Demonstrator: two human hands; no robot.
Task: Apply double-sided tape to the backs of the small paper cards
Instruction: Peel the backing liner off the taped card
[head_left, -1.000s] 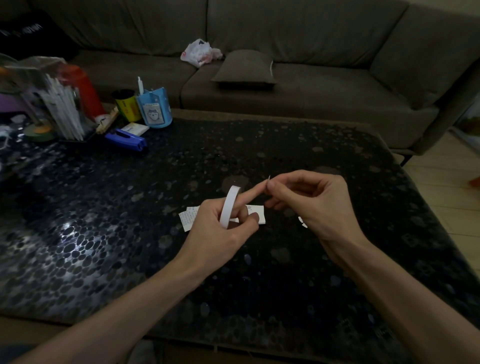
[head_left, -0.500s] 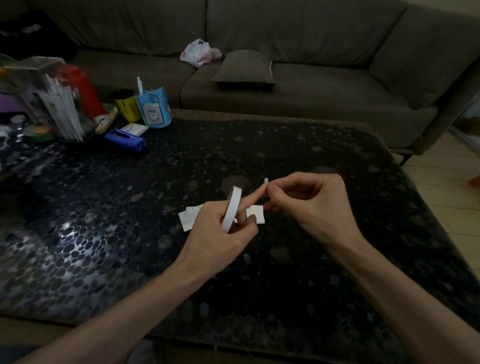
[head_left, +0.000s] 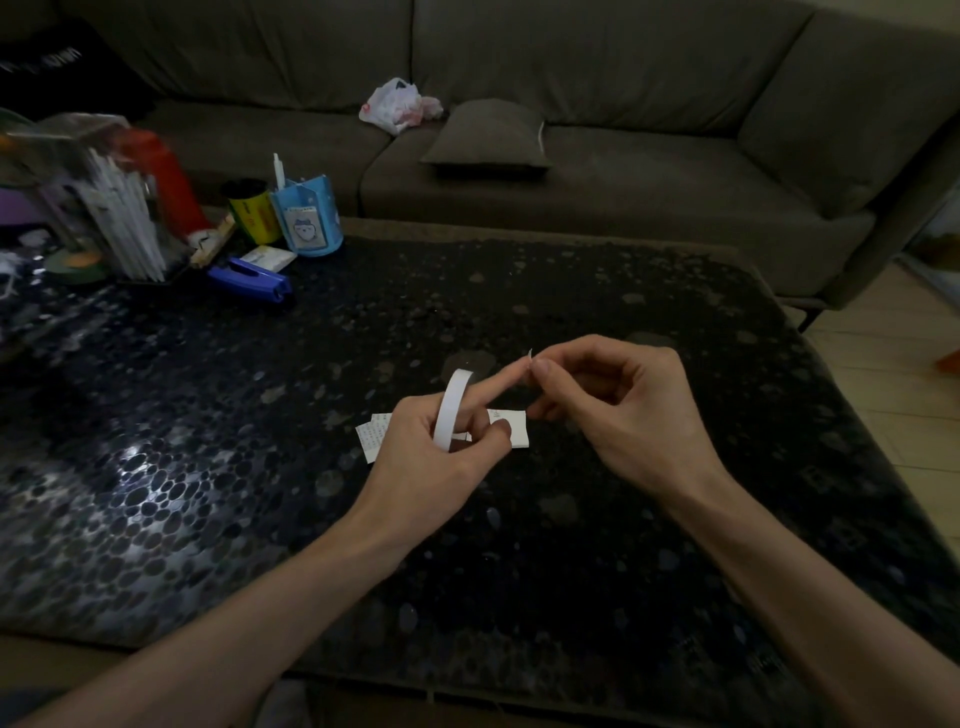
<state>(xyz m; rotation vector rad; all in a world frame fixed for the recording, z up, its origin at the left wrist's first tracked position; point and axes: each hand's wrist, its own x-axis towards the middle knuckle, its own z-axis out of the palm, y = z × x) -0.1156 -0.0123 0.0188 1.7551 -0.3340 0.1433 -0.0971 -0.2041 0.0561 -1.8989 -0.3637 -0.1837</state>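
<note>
My left hand (head_left: 436, 452) grips a white roll of double-sided tape (head_left: 451, 408), held on edge above the table, with its index finger stretched out to the right. My right hand (head_left: 618, 410) pinches a tiny white piece of tape (head_left: 530, 356) at that fingertip. Small paper cards lie on the dark pebble-patterned table (head_left: 260, 493) under my hands: one card (head_left: 514, 427) shows to the right of my left thumb, another card (head_left: 373, 439) with small print sticks out to the left. The rest of the cards are hidden by my left hand.
At the table's back left stand a blue pen cup (head_left: 307, 218), a yellow can (head_left: 255, 212), a blue stapler (head_left: 250, 279), a clear holder of white sticks (head_left: 119, 223) and a red bottle (head_left: 169, 179). A grey sofa (head_left: 571, 156) with a cushion and a plastic bag lies beyond.
My hands have stayed in place above the cards. The small piece of tape at my fingertips shows less than half a second ago; my right thumb and finger have closed over it.
</note>
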